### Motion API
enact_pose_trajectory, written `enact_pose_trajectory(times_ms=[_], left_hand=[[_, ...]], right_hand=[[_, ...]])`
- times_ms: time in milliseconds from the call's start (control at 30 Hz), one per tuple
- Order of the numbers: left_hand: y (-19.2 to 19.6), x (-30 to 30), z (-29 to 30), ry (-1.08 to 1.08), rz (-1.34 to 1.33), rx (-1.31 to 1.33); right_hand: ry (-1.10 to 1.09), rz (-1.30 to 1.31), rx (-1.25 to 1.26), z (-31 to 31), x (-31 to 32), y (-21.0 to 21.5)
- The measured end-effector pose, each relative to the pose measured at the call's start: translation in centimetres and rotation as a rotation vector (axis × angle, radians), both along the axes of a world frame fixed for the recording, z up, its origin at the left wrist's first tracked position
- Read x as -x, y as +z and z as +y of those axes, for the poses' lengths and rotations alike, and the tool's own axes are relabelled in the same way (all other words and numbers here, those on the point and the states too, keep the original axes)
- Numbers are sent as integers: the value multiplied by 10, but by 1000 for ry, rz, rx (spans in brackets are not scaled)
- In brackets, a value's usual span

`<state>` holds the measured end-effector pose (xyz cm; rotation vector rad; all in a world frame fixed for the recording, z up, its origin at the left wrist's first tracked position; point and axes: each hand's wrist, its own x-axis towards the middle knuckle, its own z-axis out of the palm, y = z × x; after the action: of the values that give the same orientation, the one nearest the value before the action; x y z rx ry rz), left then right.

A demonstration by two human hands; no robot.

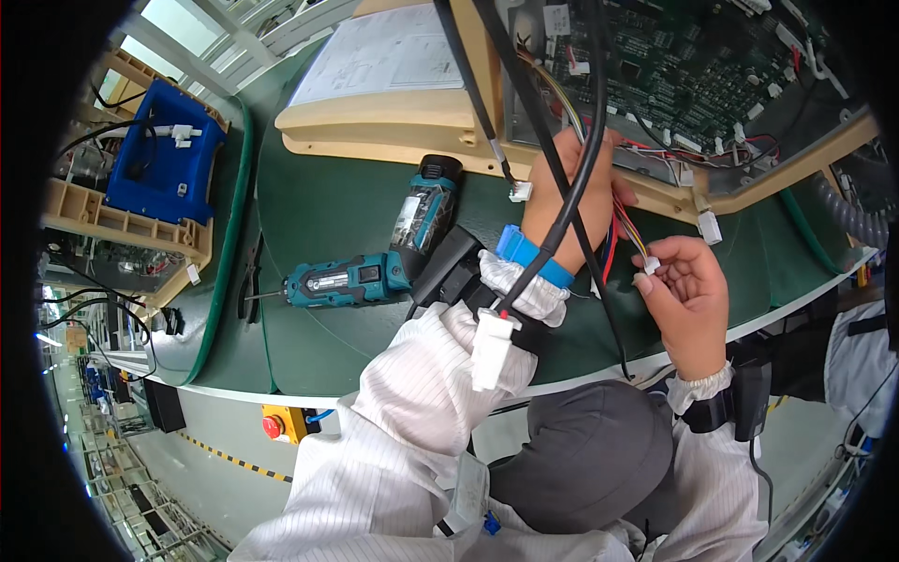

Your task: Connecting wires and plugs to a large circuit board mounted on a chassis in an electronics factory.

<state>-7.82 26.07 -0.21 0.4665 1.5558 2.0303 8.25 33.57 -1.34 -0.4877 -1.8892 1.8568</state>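
My right hand (pixel 691 298) pinches a small white connector (pixel 652 266) between thumb and forefinger. Red, yellow and dark wires (pixel 629 225) run up from it. Above and to the left, my left hand (pixel 547 208), with a blue wrist strap (pixel 534 257), closes on this wire harness; its fingertips are partly hidden. It rests by the lower edge of a beige frame (pixel 655 195) that holds a green circuit board (pixel 646 70). Black cables (pixel 585 173) cross in front of my left hand. A white plug (pixel 492 348) hangs over my left sleeve.
Left of my arm lies a teal cordless screwdriver (pixel 346 281) on the green mat (pixel 318 351). Dark-handled pliers (pixel 251 281) lie farther left, near a blue tray (pixel 169 155) on another beige frame. A printed sheet (pixel 384 58) covers the beige housing. A red stop button (pixel 272 427) sits below the table edge.
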Motion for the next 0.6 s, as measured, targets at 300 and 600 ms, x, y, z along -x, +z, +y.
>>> enact_pose_trajectory(times_ms=[300, 600], left_hand=[[7, -1, -3, 136, -275, -288], [12, -10, -5, 259, -193, -284]], right_hand=[[-25, -14, 187, 4, 0, -1], [-11, -43, 150, 4, 2, 1]])
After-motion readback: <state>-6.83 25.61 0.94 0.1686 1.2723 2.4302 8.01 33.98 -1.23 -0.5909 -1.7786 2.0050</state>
